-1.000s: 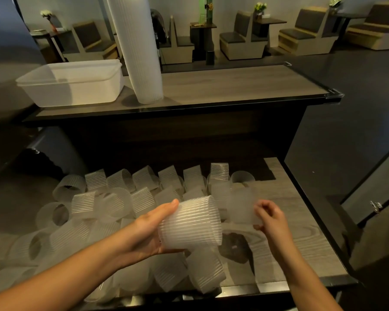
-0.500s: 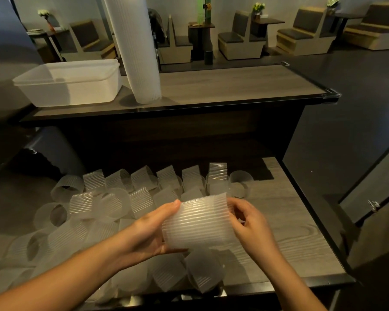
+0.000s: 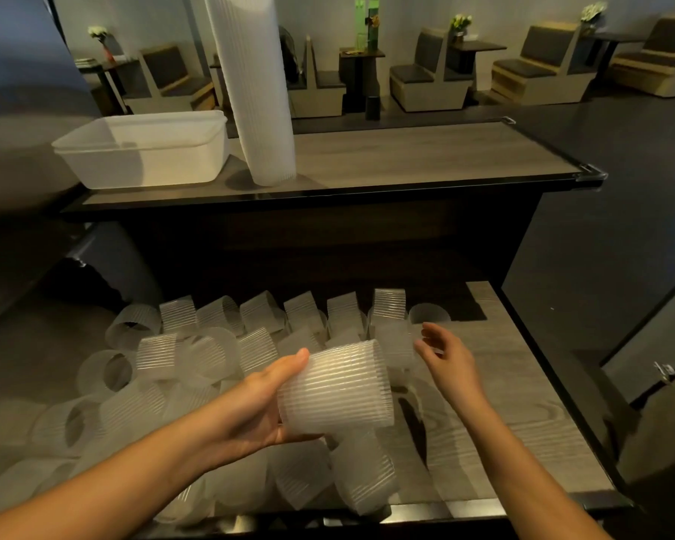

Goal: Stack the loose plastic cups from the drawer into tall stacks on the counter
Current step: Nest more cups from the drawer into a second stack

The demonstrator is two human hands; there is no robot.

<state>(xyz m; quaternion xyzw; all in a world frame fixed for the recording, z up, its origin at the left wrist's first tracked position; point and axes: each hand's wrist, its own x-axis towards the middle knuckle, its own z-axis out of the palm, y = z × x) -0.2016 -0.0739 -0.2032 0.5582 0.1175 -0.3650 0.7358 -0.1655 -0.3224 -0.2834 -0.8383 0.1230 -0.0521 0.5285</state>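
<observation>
Head view looks down into an open drawer (image 3: 523, 403) with a pale wood-grain floor and a dark rim. Its left and middle hold a heap of loose cups (image 3: 219, 356): short, frosted, translucent plastic with fine ribs running round their walls. Most lie on their sides with round mouths facing left, while a row along the back stands more nearly upright. The right part of the drawer floor shows bare wood grain.

Over the heap, the left hand (image 3: 250, 411) grips a nested bundle of cups (image 3: 340, 387) lying sideways, thumb along the top and fingers curled beneath, the wide mouth turned to the right. How many cups sit inside the bundle cannot be counted through the layered ribs. The right hand (image 3: 445, 360) hovers just beside that mouth with fingers loosely spread and holding nothing. A blurred cup sits between it and the bundle, and whether the fingertips touch it cannot be told.

Behind the drawer, on the raised wood-look surface (image 3: 425, 153), a tall stack (image 3: 258, 103) of the same ribbed cups rises as a slightly leaning column, its top cut off by the frame edge. Just to its left sits a rectangular translucent tub (image 3: 145, 150) with rounded corners. Booth seats (image 3: 429, 79) stand far behind. The nearest cups at the drawer's front edge are smeared and hard to tell apart.
</observation>
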